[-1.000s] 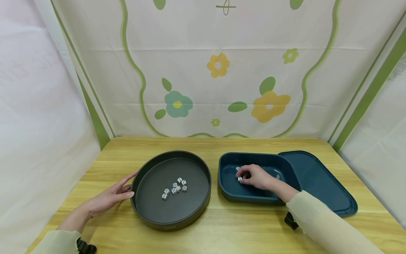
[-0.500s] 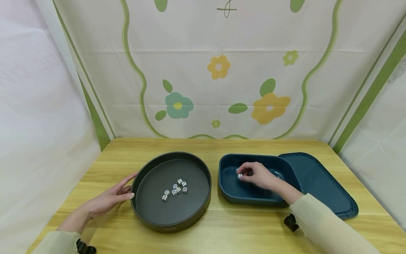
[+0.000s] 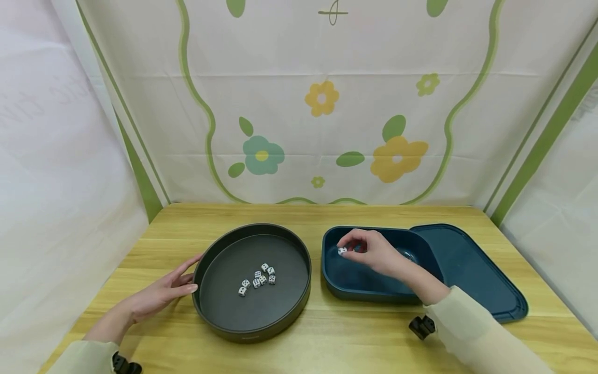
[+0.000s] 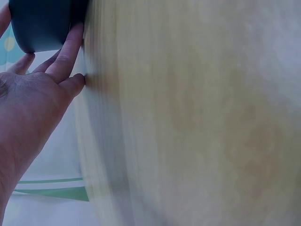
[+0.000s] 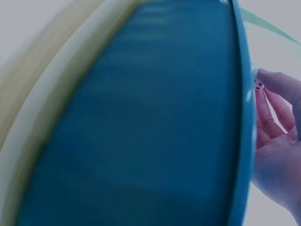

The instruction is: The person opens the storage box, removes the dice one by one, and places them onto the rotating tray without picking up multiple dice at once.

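My right hand (image 3: pixel 380 253) pinches a white die (image 3: pixel 342 250) between thumb and fingertips, raised over the left part of the dark blue rectangular box (image 3: pixel 374 297). In the right wrist view the die (image 5: pixel 258 81) shows red pips, held beyond the box's rim. The hand hides part of the box's inside. At the left, my left hand (image 3: pixel 156 295) touches the outer wall of a round dark grey pan (image 3: pixel 252 335) with extended fingers. Several white dice (image 3: pixel 259 279) lie grouped on the pan's floor. The left wrist view shows the fingers (image 4: pixel 66 56) against the pan's dark side (image 4: pixel 40 26).
A dark blue lid (image 3: pixel 486 275) lies on the wooden table (image 3: pixel 341 337) to the right, partly behind the box. White fabric with printed flowers (image 3: pixel 299 124) rises behind the table's far edge, and fabric walls stand at both sides.
My right hand has lifted the die from the box's floor and moved it up and slightly left. The left hand, pan and dice in it stay where they were.
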### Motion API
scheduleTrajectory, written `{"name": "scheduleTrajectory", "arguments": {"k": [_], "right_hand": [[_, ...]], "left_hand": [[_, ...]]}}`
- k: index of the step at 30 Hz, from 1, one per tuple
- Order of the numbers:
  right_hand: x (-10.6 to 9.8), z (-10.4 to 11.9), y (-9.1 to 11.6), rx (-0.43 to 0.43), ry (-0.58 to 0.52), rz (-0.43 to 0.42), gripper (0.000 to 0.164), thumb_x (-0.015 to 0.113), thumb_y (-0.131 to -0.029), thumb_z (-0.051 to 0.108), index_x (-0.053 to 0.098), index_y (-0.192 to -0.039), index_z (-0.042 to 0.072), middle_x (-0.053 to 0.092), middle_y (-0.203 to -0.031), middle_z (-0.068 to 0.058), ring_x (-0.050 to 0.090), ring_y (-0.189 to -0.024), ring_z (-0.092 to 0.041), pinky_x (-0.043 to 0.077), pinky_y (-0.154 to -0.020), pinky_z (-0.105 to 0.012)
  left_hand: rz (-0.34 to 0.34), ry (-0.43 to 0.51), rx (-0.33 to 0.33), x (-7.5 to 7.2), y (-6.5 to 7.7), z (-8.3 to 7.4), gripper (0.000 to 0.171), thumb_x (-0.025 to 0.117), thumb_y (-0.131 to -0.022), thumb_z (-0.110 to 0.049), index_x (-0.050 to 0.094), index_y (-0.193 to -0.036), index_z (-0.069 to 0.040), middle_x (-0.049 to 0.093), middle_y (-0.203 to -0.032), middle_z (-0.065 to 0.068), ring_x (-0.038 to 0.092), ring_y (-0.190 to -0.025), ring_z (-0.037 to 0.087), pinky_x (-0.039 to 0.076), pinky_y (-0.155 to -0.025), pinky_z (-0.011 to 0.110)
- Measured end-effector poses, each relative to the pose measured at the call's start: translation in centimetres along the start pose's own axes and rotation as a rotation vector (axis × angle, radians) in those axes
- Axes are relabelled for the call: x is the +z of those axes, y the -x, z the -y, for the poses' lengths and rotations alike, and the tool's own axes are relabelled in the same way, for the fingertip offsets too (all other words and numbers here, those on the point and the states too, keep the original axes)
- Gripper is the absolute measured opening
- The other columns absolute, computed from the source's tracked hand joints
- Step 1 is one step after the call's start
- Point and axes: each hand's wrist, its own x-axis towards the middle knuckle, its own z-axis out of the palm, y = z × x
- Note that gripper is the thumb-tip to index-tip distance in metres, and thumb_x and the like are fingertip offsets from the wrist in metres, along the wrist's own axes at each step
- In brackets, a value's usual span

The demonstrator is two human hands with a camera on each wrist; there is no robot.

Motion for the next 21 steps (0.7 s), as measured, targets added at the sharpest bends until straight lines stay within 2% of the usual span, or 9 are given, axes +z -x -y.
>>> {"name": "scheduleTrajectory", "arguments": {"k": [9,13,16,21], "right_hand": [[2.8,2.0,-1.7,-0.102,-0.007,0.030,0.012,0.069,-0.091,0.009,0.070,-0.103,0.008,0.065,-0.098,0.002,0.060,-0.084,-0.013,0.051,-0.070,-0.031],[4.3,2.7,-2.6,-0.087,-0.025,0.042,0.014,0.068,-0.092,0.010,0.070,-0.105,0.006,0.065,-0.098,0.000,0.060,-0.084,-0.014,0.050,-0.069,-0.032],[5.5,3.4,-3.5,-0.063,-0.048,0.055,0.014,0.069,-0.092,0.012,0.071,-0.105,0.008,0.065,-0.096,0.001,0.059,-0.083,-0.014,0.050,-0.069,-0.030],[7.5,4.3,-5.1,-0.084,-0.068,0.074,0.013,0.069,-0.091,0.011,0.071,-0.105,0.011,0.063,-0.090,0.004,0.058,-0.079,-0.013,0.049,-0.067,-0.029]], "left_hand": [[0.001,0.000,-0.003,0.0,0.0,0.1,0.073,0.045,-0.105,-0.017,-0.006,-0.157,-0.020,0.010,-0.153,0.036,0.010,-0.139,0.047,0.016,-0.105,0.064],[0.000,0.000,-0.006,0.0,0.0,0.1,0.074,0.045,-0.105,-0.017,-0.006,-0.157,-0.019,0.010,-0.153,0.036,0.010,-0.139,0.048,0.016,-0.105,0.065],[0.001,0.005,-0.004,0.0,0.0,0.0,0.074,0.045,-0.105,-0.017,-0.006,-0.157,-0.019,0.010,-0.153,0.036,0.010,-0.139,0.048,0.015,-0.105,0.065],[0.002,0.015,-0.011,0.0,0.0,0.0,0.074,0.045,-0.105,-0.017,-0.007,-0.157,-0.020,0.007,-0.153,0.036,0.007,-0.139,0.048,0.011,-0.104,0.069]]}}
